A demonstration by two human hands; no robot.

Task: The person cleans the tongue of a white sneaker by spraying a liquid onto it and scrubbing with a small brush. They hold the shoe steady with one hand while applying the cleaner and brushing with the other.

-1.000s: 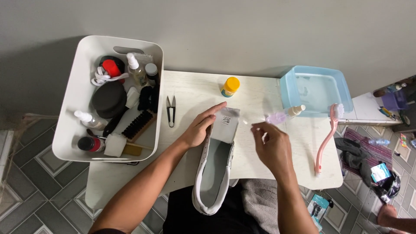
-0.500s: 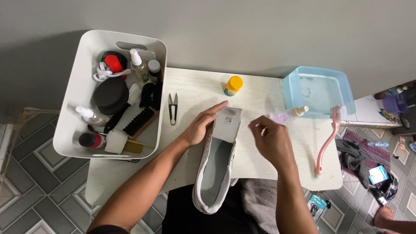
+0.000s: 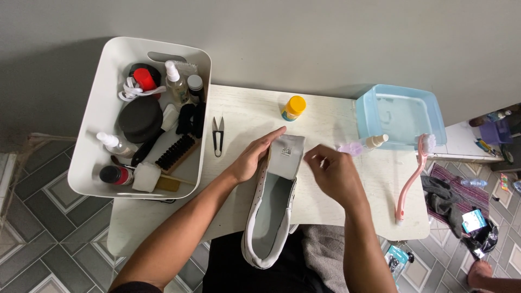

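Probably home corner (shoe-cleaning setup); tiled floor (image 3: 32, 217); small table (image 3: 325, 116); supply bin (image 3: 97, 108).

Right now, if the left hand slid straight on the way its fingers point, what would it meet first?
Probably the yellow-capped bottle. The left hand lies along the shoe, fingers aimed up and right toward it, across bare table. Depth is unclear.

So we've got a pale wood-grain worktop (image 3: 325, 209) pushed against a grey wall, with a white shoe (image 3: 274, 211) lying lengthwise in the middle of it and hanging over the near edge. Left of the shoe are small black snips (image 3: 217, 135), and a yellow-capped bottle (image 3: 293, 108) stands near the back. On the right we see a little spray bottle (image 3: 364, 145) lying down, a pink long-handled brush (image 3: 411, 179), and a clear blue tub (image 3: 400, 115) overhanging the corner.
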